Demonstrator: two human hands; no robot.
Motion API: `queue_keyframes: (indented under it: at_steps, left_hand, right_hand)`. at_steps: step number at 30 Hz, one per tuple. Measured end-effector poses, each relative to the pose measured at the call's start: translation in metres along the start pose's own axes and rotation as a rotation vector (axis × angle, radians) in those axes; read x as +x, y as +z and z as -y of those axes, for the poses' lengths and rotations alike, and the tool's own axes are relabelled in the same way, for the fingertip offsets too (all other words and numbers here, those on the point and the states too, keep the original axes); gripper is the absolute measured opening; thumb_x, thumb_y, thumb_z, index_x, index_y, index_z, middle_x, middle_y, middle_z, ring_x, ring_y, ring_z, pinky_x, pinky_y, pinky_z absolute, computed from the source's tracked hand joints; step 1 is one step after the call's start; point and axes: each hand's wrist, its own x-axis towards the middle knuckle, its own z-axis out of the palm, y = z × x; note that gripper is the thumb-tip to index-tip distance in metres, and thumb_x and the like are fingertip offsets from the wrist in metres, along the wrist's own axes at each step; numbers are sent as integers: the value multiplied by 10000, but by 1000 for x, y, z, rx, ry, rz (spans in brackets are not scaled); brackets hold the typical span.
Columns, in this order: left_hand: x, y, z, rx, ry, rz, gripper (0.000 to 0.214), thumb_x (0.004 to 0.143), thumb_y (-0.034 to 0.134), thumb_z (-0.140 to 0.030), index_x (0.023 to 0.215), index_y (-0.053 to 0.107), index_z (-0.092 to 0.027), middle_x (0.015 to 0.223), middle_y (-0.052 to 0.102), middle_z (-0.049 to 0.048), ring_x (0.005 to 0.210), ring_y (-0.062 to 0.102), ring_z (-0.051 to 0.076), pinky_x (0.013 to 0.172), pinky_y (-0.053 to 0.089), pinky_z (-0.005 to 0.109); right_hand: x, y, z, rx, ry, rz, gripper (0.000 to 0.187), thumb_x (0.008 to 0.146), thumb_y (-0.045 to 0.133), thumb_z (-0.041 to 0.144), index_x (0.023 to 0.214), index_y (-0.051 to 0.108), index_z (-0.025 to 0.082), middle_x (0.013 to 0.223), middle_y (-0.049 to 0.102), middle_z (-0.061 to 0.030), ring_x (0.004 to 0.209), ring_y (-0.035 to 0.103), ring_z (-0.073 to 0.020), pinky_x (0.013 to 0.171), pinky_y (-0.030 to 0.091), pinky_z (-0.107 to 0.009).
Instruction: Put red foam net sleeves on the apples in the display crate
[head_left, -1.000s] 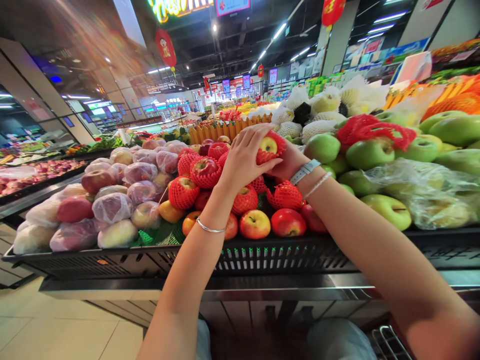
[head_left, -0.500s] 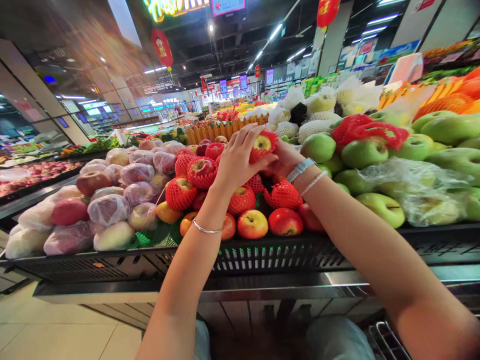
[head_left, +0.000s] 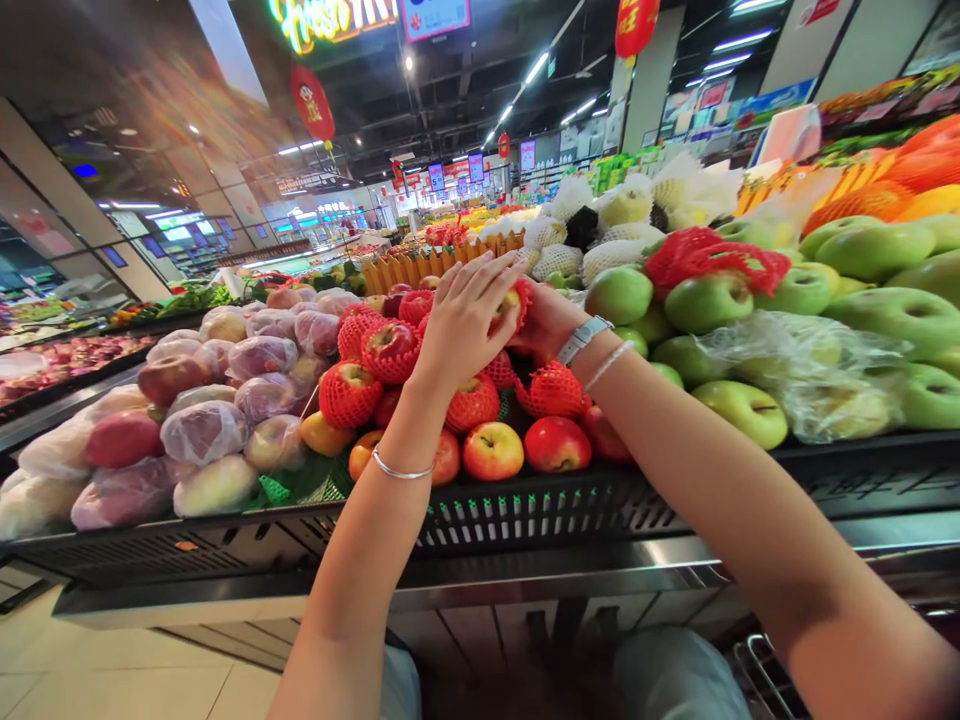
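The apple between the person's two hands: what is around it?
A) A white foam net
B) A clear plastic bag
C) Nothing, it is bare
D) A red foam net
D. A red foam net wraps the apple, which is held between the left hand and the right hand.

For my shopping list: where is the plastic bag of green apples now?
In the head view, the bag lies right of the right hand, beside loose green apples.

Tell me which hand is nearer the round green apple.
Right hand. It sits just left of the round green apple; the left hand lies farther left, past the red apple in a red foam net.
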Motion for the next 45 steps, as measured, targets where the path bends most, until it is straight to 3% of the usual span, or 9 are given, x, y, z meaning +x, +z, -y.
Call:
queue_keyframes:
  at_steps: [5,9,15,20,25,31,38,42,45]
  left_hand:
    - [0,-4,3,-29,50,50,551,904,530,-276,1442,425,-223,1469,493,95,1387,421,258,1184,318,433]
    - [0,-2,9,-156,47,-15,577,920,540,-382,1454,381,-232,1447,477,122,1383,414,265,1180,320,441]
    - [-1,7,10,-281,-17,-195,442,1004,309,-402,1426,383,-294,1408,491,94,1367,432,226,1189,299,428]
    - [-2,1,8,-193,71,-114,470,1007,240,-348,1459,345,-272,1442,474,95,1379,412,225,1185,303,443]
    - [-3,-5,6,-47,46,11,566,966,387,-376,1502,266,-239,1526,388,118,1429,345,255,1195,285,458]
    - [-1,-2,-2,72,-10,28,710,868,590,-332,1497,281,-221,1534,371,131,1455,297,306,1235,179,491]
    - [-2,6,-5,22,41,21,592,850,610,-245,1410,419,-273,1470,444,105,1431,335,304,1217,237,502]
    - [-2,6,2,-31,-65,-20,571,833,666,-382,1351,460,-259,1422,468,125,1381,382,316,1188,293,498]
    - [-2,9,16,-129,-207,-134,559,837,650,-470,1313,456,-252,1376,492,138,1342,426,309,1171,310,500]
  right_hand:
    - [-3,-1,7,-13,90,-34,442,1036,230,380,940,607,169,570,613,27,447,501,-99,437,406,-192]
    - [-6,3,10,67,76,7,419,1029,253,393,890,595,194,623,645,26,529,559,-115,503,457,-221]
    - [-5,6,7,181,99,73,415,996,288,422,903,627,200,689,683,-32,814,665,-197,699,586,-340]
    - [-4,1,7,199,78,84,428,1008,249,352,857,616,190,679,686,-29,810,667,-169,764,580,-332]
    - [2,-5,7,175,51,44,446,993,241,408,883,623,204,732,701,-39,876,680,-194,779,594,-360]
    - [4,0,4,205,-66,83,380,982,276,373,922,618,221,827,728,-34,1032,669,-182,962,544,-369]
    - [-4,5,6,130,-63,44,395,1020,229,322,851,572,222,791,714,-15,904,679,-135,825,549,-271]
    - [0,-1,5,58,14,30,465,1014,239,493,826,565,219,684,661,-4,673,645,-141,596,531,-259]
    - [3,-8,5,53,-2,43,416,944,396,603,837,551,232,669,641,-3,634,631,-161,603,565,-307]
